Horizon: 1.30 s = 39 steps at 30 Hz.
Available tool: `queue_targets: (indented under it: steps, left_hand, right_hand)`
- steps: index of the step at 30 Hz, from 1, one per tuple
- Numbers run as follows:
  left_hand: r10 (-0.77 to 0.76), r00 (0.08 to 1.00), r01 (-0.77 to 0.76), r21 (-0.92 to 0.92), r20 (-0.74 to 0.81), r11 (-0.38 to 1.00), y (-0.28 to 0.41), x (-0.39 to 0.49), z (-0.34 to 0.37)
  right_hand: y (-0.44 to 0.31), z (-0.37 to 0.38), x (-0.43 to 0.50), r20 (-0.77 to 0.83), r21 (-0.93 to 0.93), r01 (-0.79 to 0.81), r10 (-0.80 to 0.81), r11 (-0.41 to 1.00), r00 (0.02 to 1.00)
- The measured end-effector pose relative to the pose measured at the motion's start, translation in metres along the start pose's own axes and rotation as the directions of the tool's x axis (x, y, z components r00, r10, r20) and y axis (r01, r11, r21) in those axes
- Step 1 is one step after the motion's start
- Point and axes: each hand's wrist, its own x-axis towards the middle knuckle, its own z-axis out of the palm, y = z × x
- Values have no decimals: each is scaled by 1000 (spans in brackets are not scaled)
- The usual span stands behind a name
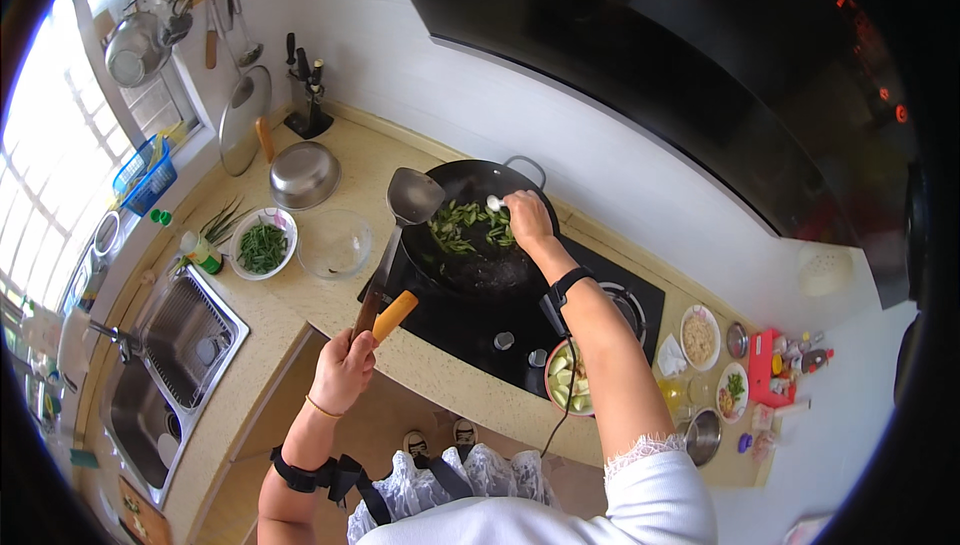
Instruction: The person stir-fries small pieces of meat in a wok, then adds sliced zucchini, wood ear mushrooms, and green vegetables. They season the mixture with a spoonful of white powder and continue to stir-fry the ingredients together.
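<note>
A black wok (480, 282) sits on the black gas stove, with cut green vegetables (457, 226) spread in it. My left hand (343, 369) grips the wooden handle of a metal wok spatula (415, 196), whose blade is raised over the wok's left rim. The wok's yellowish wooden handle (395, 316) points towards my left hand. Above the vegetables, my right hand (529, 216) holds a small white spoon (495, 203); its contents cannot be made out. A bowl of chopped greens (262, 245) and a clear glass bowl (334, 243) stand left of the stove.
An upturned metal bowl (305, 175) and a knife block (309, 121) stand at the back left, a double sink (184, 342) at the left. Right of the stove are a bowl of minced food (700, 336) and a red box (766, 369). The range hood (600, 42) hangs above.
</note>
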Motion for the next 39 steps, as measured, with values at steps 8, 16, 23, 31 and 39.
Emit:
queue_targets:
  steps: [8,16,23,31,39]
  left_hand:
    - [-32,992,42,-81,118,996,-16,10,1]
    - [24,968,10,-136,251,991,-35,14,22]
    - [-28,986,57,-174,164,983,-30,-10,64]
    - [125,989,-135,-145,-75,980,-46,-39,198]
    - [87,982,-115,-164,-169,980,-72,-51,302]
  right_hand:
    - [1,-65,-41,34,629,-507,630,590,776]
    - [43,-263,-216,-84,979,-100,793,180,603]
    - [153,-428,-459,-443,895,3,891,445,-97]
    - [408,-495,-679,-743,541,-767,622,345,-245]
    - [548,-463,-702,-718,134,-964,693,229,65]
